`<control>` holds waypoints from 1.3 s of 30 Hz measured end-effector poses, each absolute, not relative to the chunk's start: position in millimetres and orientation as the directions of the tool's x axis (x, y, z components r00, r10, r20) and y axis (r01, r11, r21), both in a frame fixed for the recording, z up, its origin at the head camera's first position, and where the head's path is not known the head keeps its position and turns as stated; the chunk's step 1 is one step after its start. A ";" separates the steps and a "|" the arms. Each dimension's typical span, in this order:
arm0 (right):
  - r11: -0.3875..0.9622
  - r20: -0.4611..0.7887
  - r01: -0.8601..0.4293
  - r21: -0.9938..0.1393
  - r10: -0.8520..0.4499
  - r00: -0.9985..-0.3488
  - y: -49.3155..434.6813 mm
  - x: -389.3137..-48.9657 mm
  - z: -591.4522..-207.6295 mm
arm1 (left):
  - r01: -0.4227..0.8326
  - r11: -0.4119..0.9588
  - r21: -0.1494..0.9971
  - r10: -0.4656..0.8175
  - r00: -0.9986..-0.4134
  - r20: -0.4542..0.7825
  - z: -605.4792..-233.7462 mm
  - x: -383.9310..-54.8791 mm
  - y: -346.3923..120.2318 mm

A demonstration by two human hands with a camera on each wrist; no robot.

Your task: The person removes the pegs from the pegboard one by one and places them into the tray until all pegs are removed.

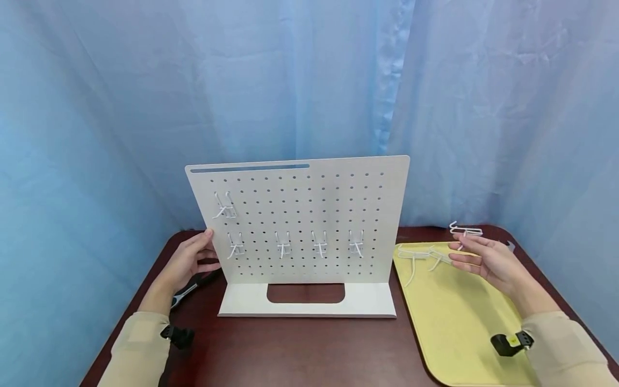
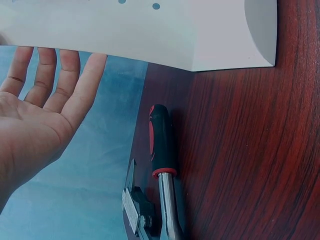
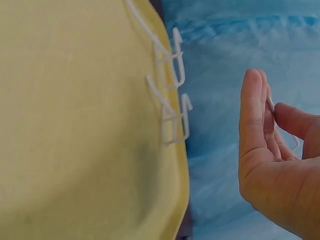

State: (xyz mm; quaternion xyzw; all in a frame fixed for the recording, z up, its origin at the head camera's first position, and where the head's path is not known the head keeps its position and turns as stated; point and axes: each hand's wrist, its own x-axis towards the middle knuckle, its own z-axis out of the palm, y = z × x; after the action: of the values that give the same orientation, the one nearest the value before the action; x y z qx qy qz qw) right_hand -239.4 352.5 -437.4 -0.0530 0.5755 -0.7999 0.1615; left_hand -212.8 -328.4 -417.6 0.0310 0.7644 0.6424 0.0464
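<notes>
A white pegboard [image 1: 306, 216] stands on the table, leaning back above its flat base. Several white wire hooks hang on it, one of them a hook [image 1: 225, 207] at the upper left. My left hand [image 1: 188, 259] holds the board's left edge, thumb at the front and fingers reaching behind, as the left wrist view [image 2: 55, 100] also shows. Over the yellow tray's [image 1: 459, 312] far end, my right hand [image 1: 493, 263] pinches another white wire hook [image 1: 471, 231] between thumb and fingers. Two more hooks [image 3: 172, 122] lie at the tray's rim.
Left of the board, a ratchet wrench [image 2: 162, 140] with a black and red handle lies on the dark wooden table [image 1: 300, 349]. Beside it is another black and metal tool [image 2: 135, 207]. Blue curtains [image 1: 242, 80] hang around the table.
</notes>
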 end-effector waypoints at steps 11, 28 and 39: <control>-0.366 -0.215 0.342 -0.865 -0.347 -0.913 376.7 -246.1 -472.6 | -0.022 0.155 0.988 0.107 -0.994 -0.038 -416.9 -215.1 -329.0; -0.219 -0.347 0.415 -0.883 -0.291 -0.892 390.4 -251.3 -495.4 | -0.026 0.154 0.988 0.109 -0.993 -0.043 -418.2 -214.8 -329.3; -0.049 -0.372 0.398 -0.916 -0.267 -0.889 383.4 -249.4 -492.5 | -0.025 0.163 0.986 0.104 -0.994 -0.042 -417.3 -214.7 -329.4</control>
State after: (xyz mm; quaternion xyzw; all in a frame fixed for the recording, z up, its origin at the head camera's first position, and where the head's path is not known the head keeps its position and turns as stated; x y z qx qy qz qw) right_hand -249.4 383.4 -492.5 0.0505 0.6502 -0.7224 0.2299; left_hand -214.7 -329.4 -417.3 0.0258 0.7609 0.6464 0.0498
